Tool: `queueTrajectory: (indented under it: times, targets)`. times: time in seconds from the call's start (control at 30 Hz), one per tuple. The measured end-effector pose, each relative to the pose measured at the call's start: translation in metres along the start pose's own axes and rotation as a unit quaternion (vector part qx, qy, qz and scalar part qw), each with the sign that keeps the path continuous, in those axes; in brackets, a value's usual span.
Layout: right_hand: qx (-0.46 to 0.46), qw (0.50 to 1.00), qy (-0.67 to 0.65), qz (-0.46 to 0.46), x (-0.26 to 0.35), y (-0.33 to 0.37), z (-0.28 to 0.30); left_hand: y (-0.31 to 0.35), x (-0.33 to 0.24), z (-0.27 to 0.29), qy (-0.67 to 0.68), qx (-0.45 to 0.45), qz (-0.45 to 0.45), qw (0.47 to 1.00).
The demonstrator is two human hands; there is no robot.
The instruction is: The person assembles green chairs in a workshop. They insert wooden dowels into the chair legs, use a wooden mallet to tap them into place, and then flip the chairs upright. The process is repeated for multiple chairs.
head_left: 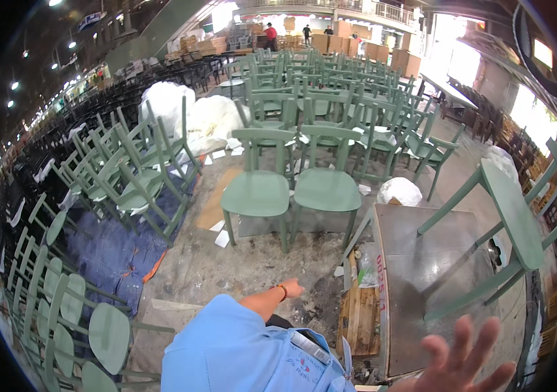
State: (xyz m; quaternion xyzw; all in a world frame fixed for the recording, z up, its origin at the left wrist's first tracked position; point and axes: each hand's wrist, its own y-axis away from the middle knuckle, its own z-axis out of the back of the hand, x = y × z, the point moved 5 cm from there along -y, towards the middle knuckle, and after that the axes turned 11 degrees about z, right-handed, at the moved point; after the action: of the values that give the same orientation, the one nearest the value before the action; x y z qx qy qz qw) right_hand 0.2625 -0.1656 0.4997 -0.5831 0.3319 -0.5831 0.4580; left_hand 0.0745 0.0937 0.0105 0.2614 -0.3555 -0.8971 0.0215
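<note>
My right hand (462,358) is open, its fingers spread, in front of the near right corner of a metal-topped stand (432,245). It holds nothing. On that stand a green chair (517,215) rests tipped over, its legs pointing left, apart from my fingers. My left hand (291,288), with a beaded bracelet at the wrist, reaches out low over the stained floor. Its fingers are too small and turned away to tell whether they are bent. Beyond it two green chairs, a left one (255,193) and a right one (328,189), stand upright side by side.
Rows of green chairs (272,104) fill the floor ahead. More chairs (141,176) stand tipped on a blue tarp (112,251), and others (108,333) lie at the near left. White wrapping bundles (212,124), a foam bundle (400,191) and a wooden slatted piece (359,320) lie around.
</note>
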Motion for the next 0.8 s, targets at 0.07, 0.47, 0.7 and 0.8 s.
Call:
queueTrajectory:
  times: [0.07, 0.47, 0.7, 0.8]
  targets:
    - [-0.148, 0.985, 0.081, -0.029, -0.005, 0.026, 0.068, -0.015, -0.047, 0.027, 0.003, -0.037, -0.057, 0.998]
    - [-0.414, 0.705, 0.572, -0.057, -0.026, 0.055, 0.256, -0.111, -0.475, 0.177, 0.161, -0.09, -0.469, 0.864]
    - [-0.497, 0.651, 0.572, -0.051, -0.091, 0.039, 0.298, -0.137, -0.664, 0.196, 0.26, 0.128, -0.515, 0.806]
    - [-0.576, 0.583, 0.569, -0.066, -0.094, 0.045, 0.325, -0.112, -0.719, 0.165, 0.241, 0.181, -0.517, 0.801]
